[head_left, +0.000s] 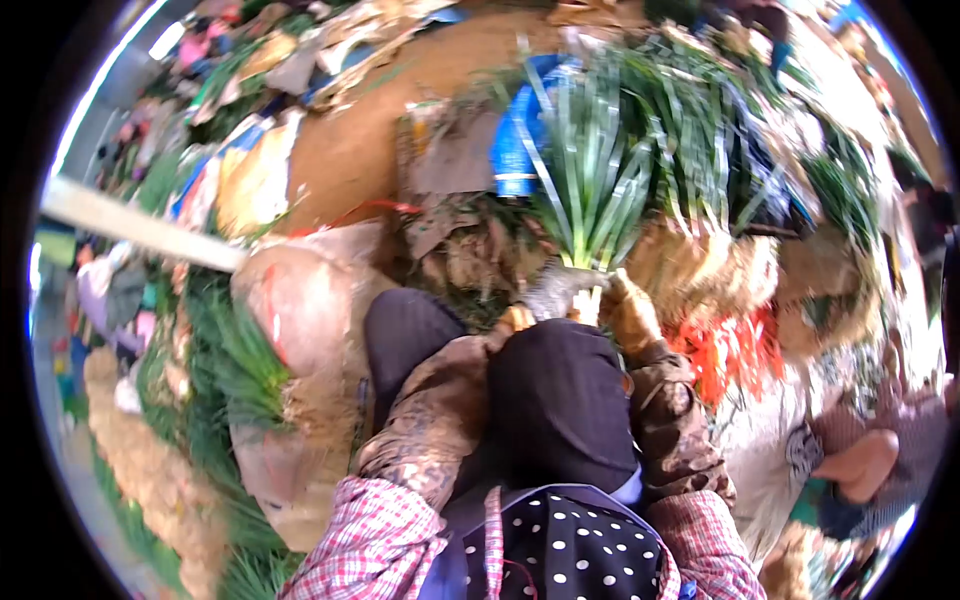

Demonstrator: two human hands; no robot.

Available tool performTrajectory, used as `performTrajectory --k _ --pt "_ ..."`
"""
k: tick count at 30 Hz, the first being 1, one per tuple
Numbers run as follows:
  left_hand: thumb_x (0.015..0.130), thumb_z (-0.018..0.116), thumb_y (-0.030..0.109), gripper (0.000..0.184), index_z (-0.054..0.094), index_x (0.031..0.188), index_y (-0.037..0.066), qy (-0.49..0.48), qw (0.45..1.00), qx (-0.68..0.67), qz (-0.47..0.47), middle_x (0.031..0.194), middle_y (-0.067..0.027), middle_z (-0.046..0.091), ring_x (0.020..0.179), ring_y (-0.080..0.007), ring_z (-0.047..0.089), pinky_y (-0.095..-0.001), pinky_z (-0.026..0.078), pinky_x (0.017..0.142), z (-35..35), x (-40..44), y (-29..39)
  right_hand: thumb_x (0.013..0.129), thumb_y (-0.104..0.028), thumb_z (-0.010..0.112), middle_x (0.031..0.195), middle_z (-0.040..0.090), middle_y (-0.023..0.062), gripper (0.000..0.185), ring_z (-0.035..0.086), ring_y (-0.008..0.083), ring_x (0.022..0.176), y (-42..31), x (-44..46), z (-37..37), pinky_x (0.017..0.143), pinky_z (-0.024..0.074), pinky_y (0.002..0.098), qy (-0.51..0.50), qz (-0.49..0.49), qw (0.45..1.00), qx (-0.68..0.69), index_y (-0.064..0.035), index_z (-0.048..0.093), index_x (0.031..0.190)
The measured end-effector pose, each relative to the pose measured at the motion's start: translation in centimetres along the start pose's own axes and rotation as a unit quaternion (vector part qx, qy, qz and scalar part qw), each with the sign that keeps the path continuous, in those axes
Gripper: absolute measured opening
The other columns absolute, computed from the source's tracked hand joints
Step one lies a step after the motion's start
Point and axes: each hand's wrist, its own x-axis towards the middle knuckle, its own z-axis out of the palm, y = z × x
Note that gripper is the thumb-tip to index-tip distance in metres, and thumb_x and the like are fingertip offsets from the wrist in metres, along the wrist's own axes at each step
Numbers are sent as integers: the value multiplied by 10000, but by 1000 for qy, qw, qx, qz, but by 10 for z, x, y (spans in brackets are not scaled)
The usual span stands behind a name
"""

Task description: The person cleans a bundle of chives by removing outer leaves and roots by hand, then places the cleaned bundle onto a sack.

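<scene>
A bunch of green onions [590,215] stands fanned out in front of my knees, with its leaves pointing away from me and its pale stems [586,306] toward me. My left hand [552,291], in a grey glove, is closed around the stems from the left. On the other side my right hand [632,306], in a tan glove, has its fingers bent against the stems. Blur hides its fingertips. Beyond and to the right lie more green onions [695,140] with roots toward me.
Red plastic strips [730,350] lie right of my right hand. A blue plastic piece [516,150] is beyond the bunch. At left are a pale sack [315,300] and more green onions [235,345]. Another person's bent arm [858,465] shows at right.
</scene>
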Motion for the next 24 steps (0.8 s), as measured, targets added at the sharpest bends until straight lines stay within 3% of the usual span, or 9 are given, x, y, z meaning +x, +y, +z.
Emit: performTrajectory --k 2,7,10,12,16,20,21,23,24 --pt "720 721 32 182 661 891 16 50 998 -11 -37 798 -48 658 692 -146 596 -282 472 628 13 -7 11 896 -218 600 886 629 58 233 614 166 782 -13 2 33 669 520 307 -76 -60 994 50 -48 584 1054" --pt "646 761 2 266 652 889 -2 99 972 209 50 737 -77 658 600 -184 604 -333 491 525 17 -7 21 802 -93 705 799 654 58 166 612 126 617 -27 4 41 524 504 228 114 -127 983 -62 -24 622 927" --pt "619 796 90 416 611 976 -17 198 882 420 -78 825 -101 663 723 -208 621 -332 511 652 21 -5 40 819 -82 680 765 648 53 108 612 115 608 -26 -15 49 502 499 208 138 -166 969 -117 -37 618 895" --pt "599 794 109 418 603 944 -30 243 854 436 -144 804 -114 648 708 -228 620 -346 510 601 11 18 25 809 -76 686 686 610 9 66 555 93 548 -14 -12 28 499 473 215 108 -188 972 -88 -43 637 837" --pt "660 758 51 308 602 914 -31 177 920 350 29 774 -130 635 668 -217 605 -375 489 528 -30 12 3 821 -65 669 720 609 12 76 556 101 559 -25 -62 26 507 466 225 139 -194 970 45 -56 603 785" --pt "604 803 196 455 601 931 -49 211 885 409 -67 846 -176 657 737 -294 650 -382 516 635 -31 10 16 814 -159 684 767 639 92 162 616 187 714 -15 -96 -52 611 495 304 91 -127 969 -191 -13 613 801" --pt "613 811 186 431 609 914 -47 235 876 408 -100 851 -177 658 750 -284 656 -385 519 647 -23 7 23 776 -203 712 775 644 123 223 619 232 727 10 -85 -112 656 498 329 33 -148 839 -523 -4 617 810" --pt "605 824 184 428 611 898 -43 232 879 406 -96 819 -166 658 723 -273 650 -379 515 637 -26 12 19 690 -342 753 787 646 192 396 620 333 795 26 -101 -116 759 491 377 -28 -45 569 -820 3 624 837" --pt "610 825 174 412 615 893 -39 234 881 399 -97 805 -158 658 700 -262 643 -375 512 623 -23 8 20 712 -391 724 762 637 202 413 627 350 821 37 -91 -111 733 495 409 -13 -50 533 -844 -9 627 836"
